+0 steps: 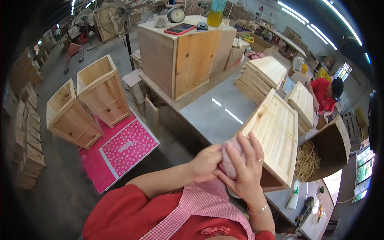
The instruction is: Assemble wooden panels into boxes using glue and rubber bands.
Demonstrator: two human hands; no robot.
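Note:
A crumpled pink cloth (pixel 231 159) is bunched between my two hands in front of my chest. My left hand (pixel 205 164) has its fingers closed into the cloth's left side, with the fingertips partly hidden. Around the right side wraps my right hand (pixel 249 170), its fingers bent over the cloth and a ring and bracelet showing. Just beyond that hand, a pale wooden box (pixel 276 134) lies on the workbench (pixel 216 105) with a framed panel face upward. Neither hand visibly touches the box.
Two open-topped wooden boxes (pixel 102 96) stand on a pink patterned mat (pixel 130 148) at left. Stacked panels (pixel 266 74) lie farther back. A carton of wood strips (pixel 308 162), glue bottle (pixel 293 200) and power tool (pixel 306 210) are at right. A co-worker (pixel 324 96) sits beyond.

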